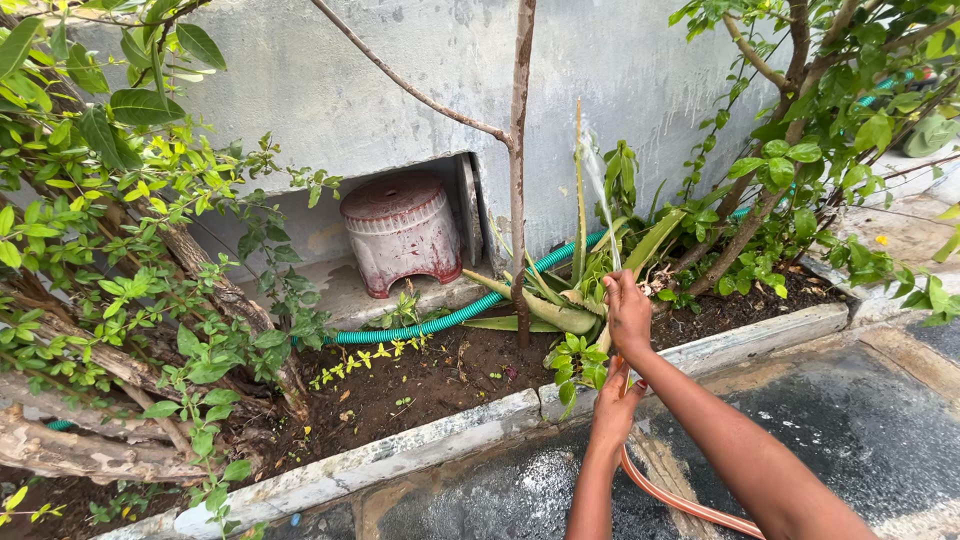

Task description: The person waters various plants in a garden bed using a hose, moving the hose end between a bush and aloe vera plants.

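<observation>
Orange hose (690,503) — a flat orange-and-pale strip that runs up from the lower right over the wet pavement (860,430), passes between both hands and ends at the upper one, just over the stone kerb (450,425); a thin jet of water (600,190) leaves it upward, toward the grey wall (420,70)

Right hand (628,315) — fingers curled shut around the hose tip, knuckles toward the camera, set right against the aloe plant (560,300)

Left hand (617,405) — just below the right, fingers closed on the hose, thumb showing; how tight the hold is cannot be told

Aloe plant — thick pointed leaves that fan out at the near edge of the soil bed (430,375), touching the thin bare trunk (520,150) that rises beside it

Green corrugated hose (440,322) — lies across the bed from left to right, behind the aloe

Overturned pot (402,232) — weathered, reddish-white, in a recess at the wall's foot, well apart from the hands

Leafy shrub (120,250) — crowds the left side with branches and a fallen trunk; a second bush (830,130) closes in from the right

Open room — bare soil between kerb and green hose to the left of the hands; pavement at the lower right
</observation>
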